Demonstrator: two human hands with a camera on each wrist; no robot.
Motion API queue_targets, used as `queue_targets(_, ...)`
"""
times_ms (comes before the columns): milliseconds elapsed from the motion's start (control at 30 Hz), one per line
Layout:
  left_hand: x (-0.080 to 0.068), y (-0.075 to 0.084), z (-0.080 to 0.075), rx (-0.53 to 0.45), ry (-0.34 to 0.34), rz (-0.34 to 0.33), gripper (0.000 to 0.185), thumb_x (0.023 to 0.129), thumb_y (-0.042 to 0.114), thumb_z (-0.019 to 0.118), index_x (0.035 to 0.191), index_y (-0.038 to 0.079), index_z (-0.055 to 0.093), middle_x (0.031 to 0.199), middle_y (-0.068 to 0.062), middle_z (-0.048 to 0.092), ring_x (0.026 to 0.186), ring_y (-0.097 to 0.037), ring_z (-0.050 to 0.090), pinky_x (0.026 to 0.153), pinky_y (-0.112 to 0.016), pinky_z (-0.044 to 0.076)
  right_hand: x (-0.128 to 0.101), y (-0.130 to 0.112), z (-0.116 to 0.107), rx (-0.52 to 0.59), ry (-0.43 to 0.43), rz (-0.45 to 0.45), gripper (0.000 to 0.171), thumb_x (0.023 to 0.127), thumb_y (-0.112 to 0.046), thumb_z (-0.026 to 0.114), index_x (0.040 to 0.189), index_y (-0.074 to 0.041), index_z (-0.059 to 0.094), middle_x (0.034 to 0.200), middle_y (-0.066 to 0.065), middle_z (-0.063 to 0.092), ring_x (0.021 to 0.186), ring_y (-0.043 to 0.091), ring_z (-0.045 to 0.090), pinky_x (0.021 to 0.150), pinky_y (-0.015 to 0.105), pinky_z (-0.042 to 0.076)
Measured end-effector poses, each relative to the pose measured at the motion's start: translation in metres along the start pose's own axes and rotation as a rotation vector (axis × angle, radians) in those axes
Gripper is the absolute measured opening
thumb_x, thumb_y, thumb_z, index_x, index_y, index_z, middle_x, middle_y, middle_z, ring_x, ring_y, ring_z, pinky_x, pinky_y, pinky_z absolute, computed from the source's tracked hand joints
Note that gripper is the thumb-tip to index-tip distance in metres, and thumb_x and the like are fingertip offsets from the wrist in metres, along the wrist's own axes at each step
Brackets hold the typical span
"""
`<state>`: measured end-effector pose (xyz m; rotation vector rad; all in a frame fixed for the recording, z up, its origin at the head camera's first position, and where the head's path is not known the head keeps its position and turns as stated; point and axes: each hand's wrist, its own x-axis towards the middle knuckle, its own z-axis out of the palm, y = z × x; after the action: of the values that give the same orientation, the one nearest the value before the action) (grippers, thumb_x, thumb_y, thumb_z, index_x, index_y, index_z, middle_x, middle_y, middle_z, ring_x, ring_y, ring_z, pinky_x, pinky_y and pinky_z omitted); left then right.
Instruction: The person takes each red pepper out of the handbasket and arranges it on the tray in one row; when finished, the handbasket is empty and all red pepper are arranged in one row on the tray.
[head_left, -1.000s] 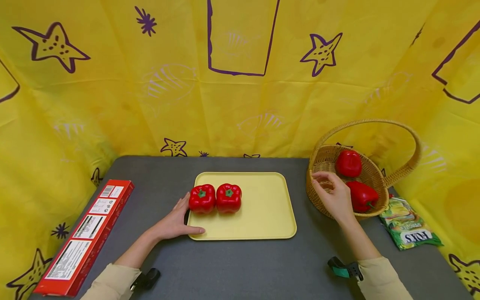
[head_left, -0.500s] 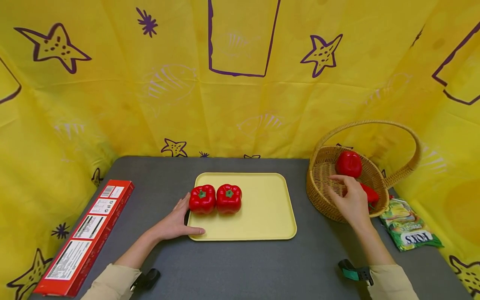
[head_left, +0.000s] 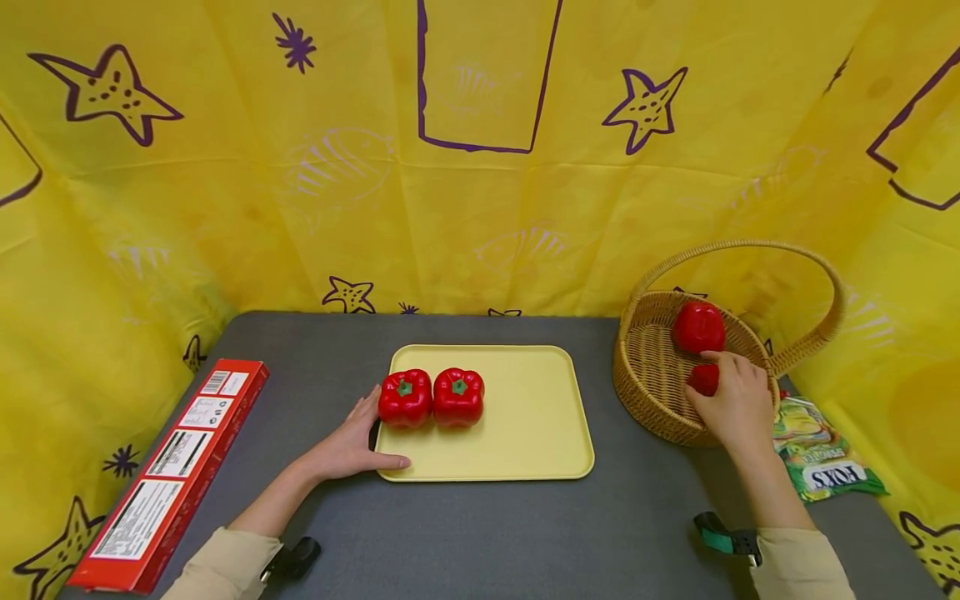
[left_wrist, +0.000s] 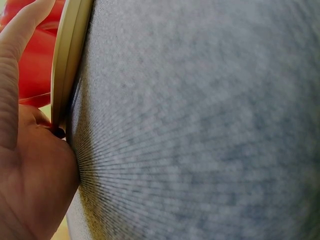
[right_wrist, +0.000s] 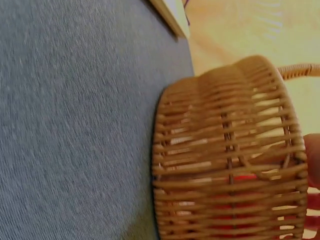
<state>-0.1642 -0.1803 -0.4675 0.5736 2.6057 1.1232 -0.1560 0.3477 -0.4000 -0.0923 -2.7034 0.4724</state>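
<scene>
The right hand [head_left: 738,406] reaches over the near rim of the wicker basket [head_left: 652,392] at the bench's 3 o'clock side, its fingers curled round the nearer red pepper [head_left: 703,379] that lies inside, against the near wall. A second pepper [head_left: 698,326] sits deeper in the basket, toward 12 o'clock from the first and just apart from it, under the arch of the basket handle [head_left: 738,247]. In the right wrist view the woven wall [right_wrist: 227,165] fills the frame, with red showing through its slats low down.

The left hand [head_left: 347,445] lies flat and relaxed on the grey bench [head_left: 487,533], fingers straight, thumb along the near-left corner of the yellow tray [head_left: 525,433] and palm against its left edge. The left wrist view shows that tray edge [left_wrist: 70,60] touching the palm.

Two more red peppers [head_left: 431,397] stand side by side, touching, in the tray's left part; the tray's right half is bare. Open bench runs between tray and basket. A red box [head_left: 168,471] lies along the bench's 9 o'clock edge, and a green packet [head_left: 817,454] lies at 4 o'clock of the basket, close to the yellow backdrop [head_left: 480,150].
</scene>
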Motion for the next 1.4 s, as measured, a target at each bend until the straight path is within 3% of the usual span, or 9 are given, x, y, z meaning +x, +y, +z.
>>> queue_targets(233, 0.001, -0.003, 0.001, 0.004, 0.001, 0.013, 0.112, 0.065, 0.053, 0.075, 0.148, 0.013, 0.011, 0.152, -0.015, 0.008, 0.138, -0.035, 0.001, 0.107, -0.058, 0.005, -0.001, 0.014, -0.004, -0.031, -0.056, -0.009, 0.060, 0.069, -0.015, 0.074, 0.116, 0.010, 0.046, 0.113, 0.036, 0.042, 0.104, 0.054, 0.033, 0.086, 0.061, 0.025)
queue_targets(467, 0.001, -0.002, 0.001, 0.003, -0.007, 0.001, 0.113, 0.065, 0.053, 0.075, 0.148, 0.012, 0.010, 0.152, -0.016, 0.007, 0.138, -0.036, 0.000, 0.107, -0.058, 0.005, -0.001, 0.022, -0.008, -0.045, -0.172, 0.052, 0.068, 0.070, -0.022, 0.075, 0.121, 0.010, 0.042, 0.114, 0.036, 0.040, 0.099, 0.055, 0.032, 0.071, 0.064, 0.035)
queue_targets(700, 0.002, 0.000, -0.001, 0.003, -0.012, -0.005, 0.115, 0.065, 0.054, 0.075, 0.148, 0.012, 0.008, 0.152, -0.016, 0.006, 0.138, -0.037, 0.000, 0.106, -0.059, 0.005, 0.003, 0.025, -0.012, -0.062, -0.242, 0.056, 0.070, 0.069, -0.023, 0.076, 0.117, 0.013, 0.040, 0.108, 0.038, 0.042, 0.094, 0.054, 0.036, 0.070, 0.064, 0.036)
queue_targets(867, 0.002, 0.001, -0.001, 0.009, -0.014, -0.015, 0.115, 0.065, 0.055, 0.074, 0.148, 0.011, 0.008, 0.152, -0.016, 0.005, 0.138, -0.037, 0.000, 0.106, -0.059, 0.006, 0.005, 0.027, -0.011, -0.065, -0.227, 0.054, 0.070, 0.069, -0.024, 0.077, 0.117, 0.013, 0.041, 0.108, 0.038, 0.043, 0.092, 0.055, 0.039, 0.071, 0.064, 0.036)
queue_targets(1100, 0.001, -0.001, -0.001, 0.007, -0.015, -0.025, 0.115, 0.065, 0.055, 0.074, 0.148, 0.012, 0.008, 0.152, -0.016, 0.005, 0.137, -0.039, 0.000, 0.105, -0.061, 0.007, 0.007, 0.024, -0.005, 0.015, -0.254, -0.003, 0.072, 0.072, -0.026, 0.076, 0.123, 0.010, 0.040, 0.116, 0.036, 0.042, 0.100, 0.052, 0.042, 0.080, 0.065, 0.033)
queue_targets(1400, 0.000, 0.000, 0.000, 0.013, -0.001, -0.018, 0.115, 0.065, 0.055, 0.075, 0.148, 0.011, 0.009, 0.152, -0.018, 0.006, 0.137, -0.040, 0.001, 0.105, -0.060, 0.007, 0.013, 0.024, -0.001, 0.063, -0.333, 0.006, 0.084, 0.073, -0.029, 0.076, 0.130, 0.014, 0.032, 0.120, 0.038, 0.037, 0.104, 0.052, 0.039, 0.082, 0.067, 0.034)
